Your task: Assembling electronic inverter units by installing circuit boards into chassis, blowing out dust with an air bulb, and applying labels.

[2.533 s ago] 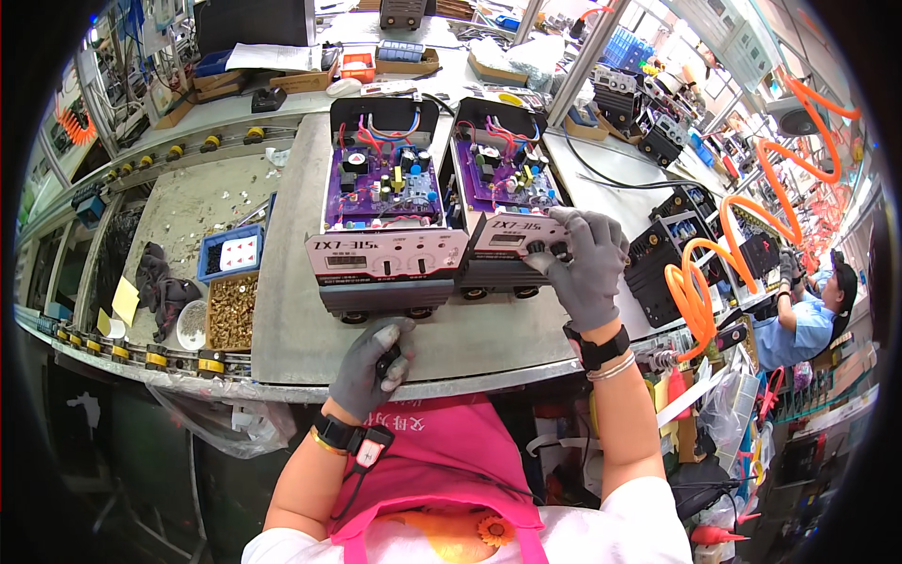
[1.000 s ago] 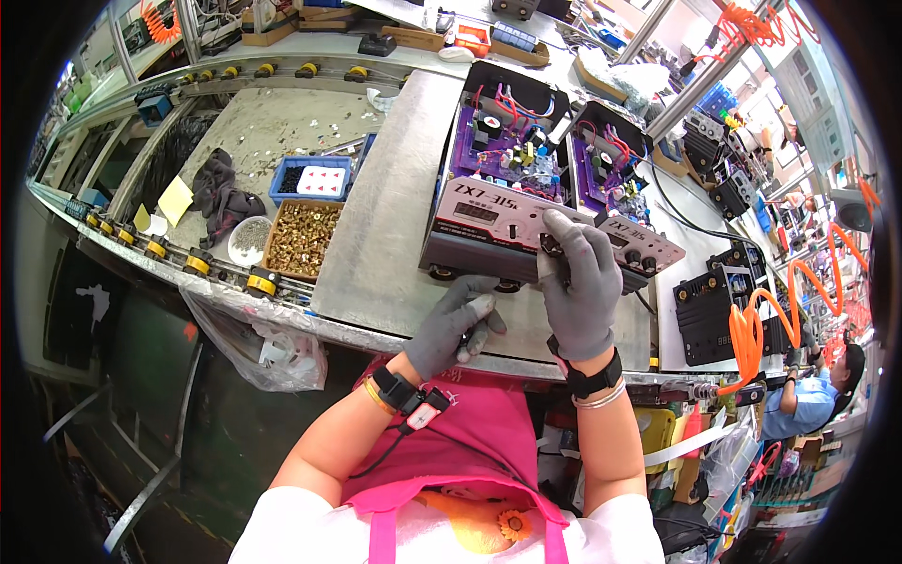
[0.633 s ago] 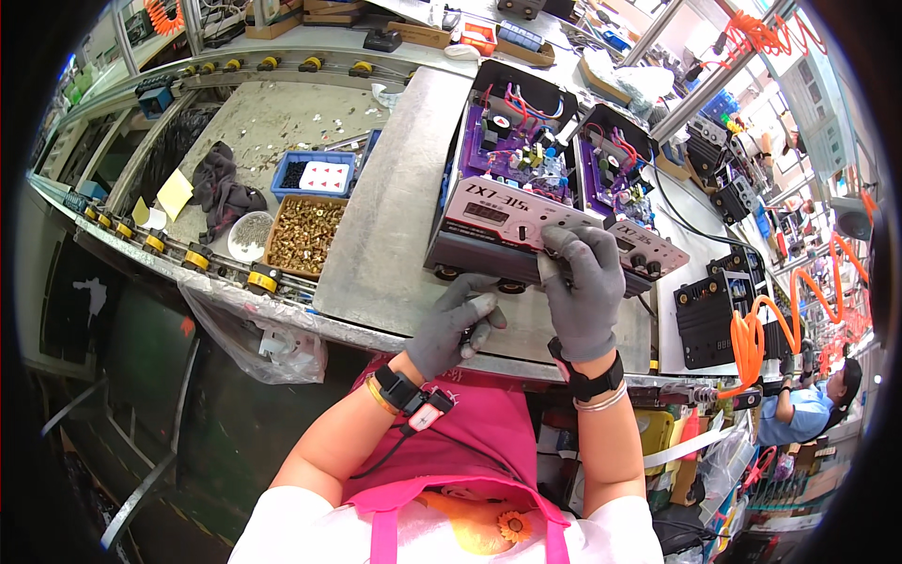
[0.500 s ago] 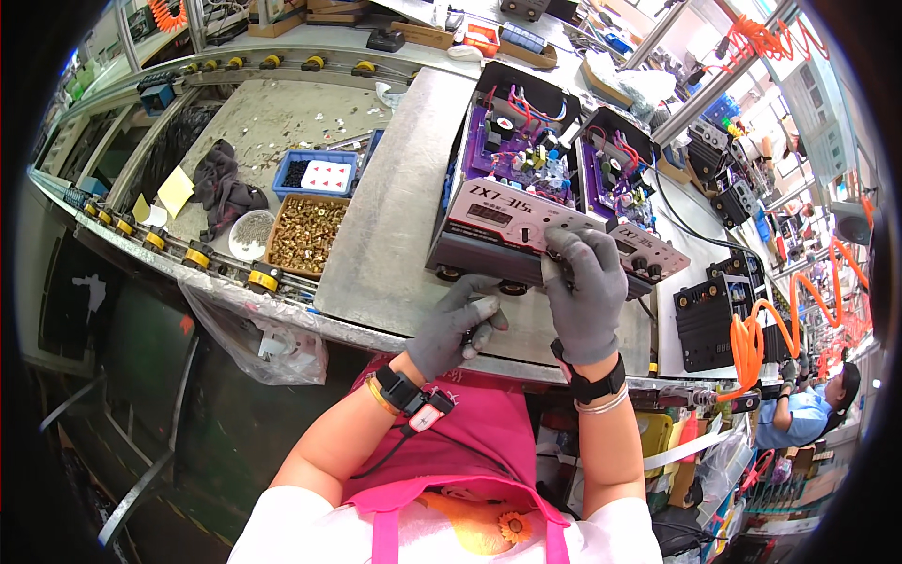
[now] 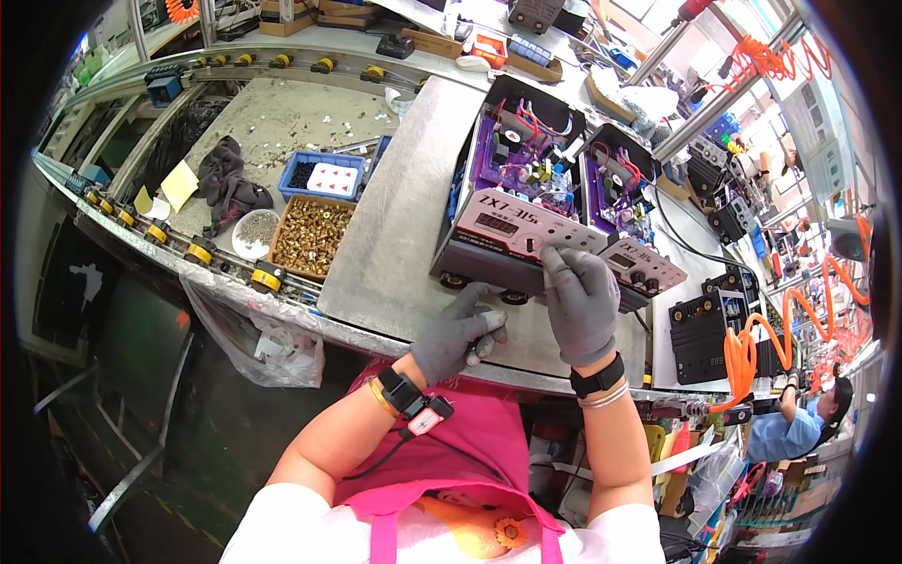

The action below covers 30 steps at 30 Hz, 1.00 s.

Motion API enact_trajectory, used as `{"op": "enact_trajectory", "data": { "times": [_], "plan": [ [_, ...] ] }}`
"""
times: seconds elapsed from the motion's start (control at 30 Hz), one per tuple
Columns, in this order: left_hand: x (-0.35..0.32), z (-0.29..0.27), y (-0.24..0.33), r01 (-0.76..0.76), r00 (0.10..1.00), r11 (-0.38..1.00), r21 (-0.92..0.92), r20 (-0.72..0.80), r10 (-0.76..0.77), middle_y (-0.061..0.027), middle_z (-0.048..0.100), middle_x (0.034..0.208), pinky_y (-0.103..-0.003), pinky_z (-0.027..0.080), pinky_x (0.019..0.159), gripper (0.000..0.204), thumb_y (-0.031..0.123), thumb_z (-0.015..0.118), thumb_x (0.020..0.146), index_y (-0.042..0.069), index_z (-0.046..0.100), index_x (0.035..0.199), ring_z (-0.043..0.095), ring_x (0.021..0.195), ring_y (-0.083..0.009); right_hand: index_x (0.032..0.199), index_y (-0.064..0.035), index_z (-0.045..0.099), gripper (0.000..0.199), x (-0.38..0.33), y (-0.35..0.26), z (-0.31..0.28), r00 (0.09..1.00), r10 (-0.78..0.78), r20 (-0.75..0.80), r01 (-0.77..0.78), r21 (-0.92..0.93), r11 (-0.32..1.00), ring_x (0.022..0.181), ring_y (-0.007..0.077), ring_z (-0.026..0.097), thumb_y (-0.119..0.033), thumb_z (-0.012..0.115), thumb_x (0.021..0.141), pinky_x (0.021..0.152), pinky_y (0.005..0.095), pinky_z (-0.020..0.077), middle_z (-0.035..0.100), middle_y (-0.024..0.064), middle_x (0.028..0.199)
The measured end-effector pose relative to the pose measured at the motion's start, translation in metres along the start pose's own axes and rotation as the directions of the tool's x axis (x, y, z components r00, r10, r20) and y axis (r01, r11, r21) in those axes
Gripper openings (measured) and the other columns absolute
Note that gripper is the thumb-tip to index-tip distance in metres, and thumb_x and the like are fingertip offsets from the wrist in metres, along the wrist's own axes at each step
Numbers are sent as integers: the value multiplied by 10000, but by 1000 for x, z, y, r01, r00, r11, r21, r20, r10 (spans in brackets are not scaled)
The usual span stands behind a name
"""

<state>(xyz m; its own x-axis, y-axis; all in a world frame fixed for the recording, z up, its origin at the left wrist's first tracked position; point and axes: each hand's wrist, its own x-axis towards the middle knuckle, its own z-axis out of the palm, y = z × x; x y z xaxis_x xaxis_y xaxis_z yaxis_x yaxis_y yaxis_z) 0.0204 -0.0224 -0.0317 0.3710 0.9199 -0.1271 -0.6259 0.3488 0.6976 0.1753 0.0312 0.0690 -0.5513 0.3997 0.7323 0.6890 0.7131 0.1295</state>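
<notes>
An open-topped welding machine stands before me, with a white front panel, a small dark display and purple circuit boards inside. My right hand, in a grey glove, has its bent fingertips at the lower right of that panel, beside a small black knob. Whatever those fingers pinch is hidden behind them. Just below the machine's front edge, my gloved left hand is curled, palm partly up, around something small and dark that I cannot make out. A second similar machine with black knobs sits close on the right.
To the left are a box of brass fittings, a white tub of small metal parts and a blue bin. A black unit and a coiled orange hose lie right. A co-worker is at far right.
My view has shifted slightly. The right hand has moved a little down and left against the panel, its fingers drawn closer together. The left hand stays curled below the machine.
</notes>
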Motion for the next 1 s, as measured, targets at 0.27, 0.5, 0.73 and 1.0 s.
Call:
{"op": "enact_trajectory", "data": {
  "times": [0.27,0.5,0.73,1.0],
  "plan": [
    [-3,1,3,-19,1000,1000,12,-24,19,-49,560,747,-177,338,356,370,177,561,906,98,420,1239,439,427,-52,1058,-70,640,304,8,1,-9,977,-96,189,111,-67,992,858,226,577,-78,624,755,718,354,478,557,59,937],
    [-3,0,-4,-27,1000,998,-53,-3,27,-63,579,817,-188,395,441,331,222,536,942,84,454,1232,516,570,-64,1187,-159,611,585,18,6,-33,984,176,16,-174,-59,983,988,247,527,-277,790,643,857,382,393,583,37,1013],
    [1,-6,-10,-24,999,976,-215,26,30,-80,606,894,-234,450,561,357,326,504,964,87,483,1228,560,701,-104,1125,-160,617,562,14,16,-21,966,248,75,-249,11,968,929,236,520,-272,811,610,832,387,369,578,29,965],
    [-4,-6,-6,11,1000,971,-238,-14,-15,-113,581,1110,-327,468,832,595,554,477,918,78,479,1276,577,970,-187,1113,-140,597,504,10,-4,-26,977,207,-40,-210,-94,973,929,235,526,-244,783,657,851,380,370,578,33,980]
  ]
}}
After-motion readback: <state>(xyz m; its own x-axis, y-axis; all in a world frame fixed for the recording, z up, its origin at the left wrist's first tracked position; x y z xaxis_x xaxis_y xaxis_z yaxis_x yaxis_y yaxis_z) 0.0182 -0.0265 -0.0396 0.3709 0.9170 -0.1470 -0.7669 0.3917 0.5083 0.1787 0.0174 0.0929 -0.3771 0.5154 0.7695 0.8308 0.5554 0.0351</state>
